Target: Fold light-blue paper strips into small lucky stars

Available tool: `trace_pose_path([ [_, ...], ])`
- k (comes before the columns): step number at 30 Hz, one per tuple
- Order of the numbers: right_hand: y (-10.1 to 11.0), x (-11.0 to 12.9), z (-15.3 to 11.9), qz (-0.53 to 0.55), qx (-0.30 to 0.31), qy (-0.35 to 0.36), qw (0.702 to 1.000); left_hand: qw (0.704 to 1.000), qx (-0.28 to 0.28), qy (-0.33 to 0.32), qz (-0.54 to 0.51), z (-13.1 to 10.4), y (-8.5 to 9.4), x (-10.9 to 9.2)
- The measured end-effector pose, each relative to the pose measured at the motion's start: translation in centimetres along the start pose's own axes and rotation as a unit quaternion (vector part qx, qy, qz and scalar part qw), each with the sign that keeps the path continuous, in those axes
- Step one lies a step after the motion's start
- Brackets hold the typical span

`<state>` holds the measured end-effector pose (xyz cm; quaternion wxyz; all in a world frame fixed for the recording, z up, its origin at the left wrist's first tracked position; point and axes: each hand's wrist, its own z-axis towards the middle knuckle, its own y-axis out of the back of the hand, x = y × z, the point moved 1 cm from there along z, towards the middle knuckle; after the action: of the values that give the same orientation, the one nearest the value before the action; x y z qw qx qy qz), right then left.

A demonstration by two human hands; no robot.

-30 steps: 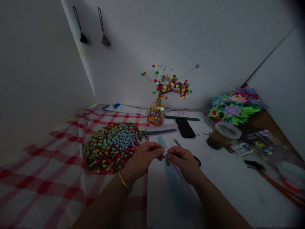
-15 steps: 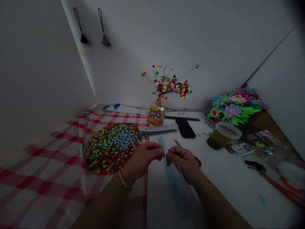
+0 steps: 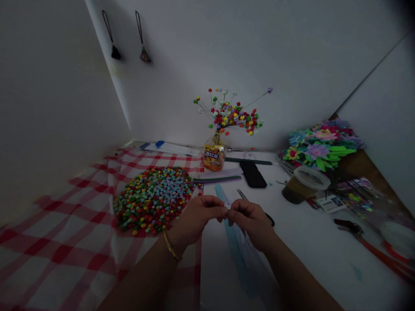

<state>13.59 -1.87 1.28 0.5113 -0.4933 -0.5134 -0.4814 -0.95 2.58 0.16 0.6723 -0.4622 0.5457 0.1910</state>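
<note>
Thumb and fingers of my left hand (image 3: 197, 220) are pinched together, meeting those of my right hand (image 3: 248, 220), which is pinched too. A small pale paper piece (image 3: 228, 207) shows between the fingertips, mostly hidden by them. Under the hands lie light blue paper strips (image 3: 234, 246) in a clear sleeve on the white table. Scissors (image 3: 240, 193) with a black handle lie just behind my right hand, partly covered by it. To the left of my left hand is a heap of small folded paper stars (image 3: 155, 194) in many colours.
A bottle vase (image 3: 214, 156) with stars on wires stands at the back. Near it lie a black phone (image 3: 253, 173) and dark strips (image 3: 217, 179). To the right are a lidded cup (image 3: 303, 185), fuzzy flowers (image 3: 319, 144) and orange-handled pliers (image 3: 372, 246). A checked cloth (image 3: 71, 224) covers the left side.
My fingertips have come closer together, and the pale paper piece between them is now more hidden. Both hands stay in nearly the same place; the view has shifted slightly.
</note>
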Motion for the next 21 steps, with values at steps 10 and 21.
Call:
trace_pose_path([
  [10, 0.3, -0.9, 0.2, 0.032, -0.057, 0.028, 0.997, 0.997, -0.024, -0.025, 0.065, 0.0, 0.0, -0.4],
  [21, -0.1, -0.6, 0.1, 0.006, -0.015, 0.034, 0.999, 0.999, -0.025, -0.039, 0.022, 0.2, 0.0, -0.1],
])
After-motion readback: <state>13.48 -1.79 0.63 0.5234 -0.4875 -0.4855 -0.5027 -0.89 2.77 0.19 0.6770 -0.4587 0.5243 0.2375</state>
